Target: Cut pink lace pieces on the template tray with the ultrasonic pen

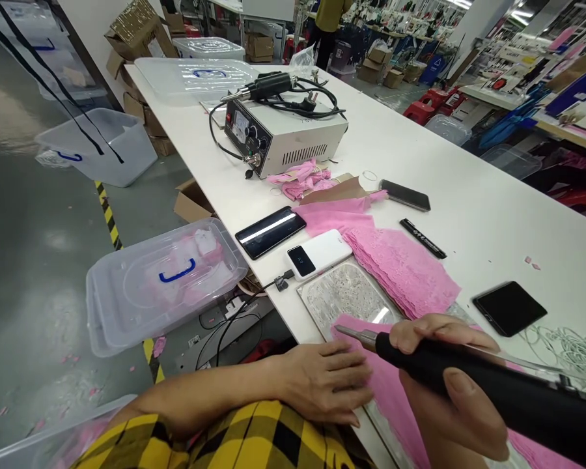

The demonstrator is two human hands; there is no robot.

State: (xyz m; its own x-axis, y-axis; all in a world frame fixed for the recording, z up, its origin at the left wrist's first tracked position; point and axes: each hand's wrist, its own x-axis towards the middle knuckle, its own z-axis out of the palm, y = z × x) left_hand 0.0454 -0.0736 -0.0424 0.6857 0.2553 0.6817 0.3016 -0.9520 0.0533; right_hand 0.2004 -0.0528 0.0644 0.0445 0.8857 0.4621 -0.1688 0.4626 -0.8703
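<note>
Right hand [461, 392] grasps a black cylindrical tool with a pointed metal tip [512, 391], held over pink fabric [395, 404] lying on a grey patterned plate [346, 293]. Left hand [322, 381], flat and gripping nothing, probably steadies the fabric's edge.

Looks from the person's head, forward and down over the white surface [483, 234], toward the control box [305, 143] standing at middle range. Takes in at close range, well nearer than the control box, the left hand [325, 381], the right hand [469, 404] and the black handpiece [515, 387], along with checked clothing [264, 433], also on the near side of the box. Spreads wide enough to reach the floor [39, 228] to the left of the control box and, beyond it and to its right, far work tables [491, 96], small with distance.
</note>
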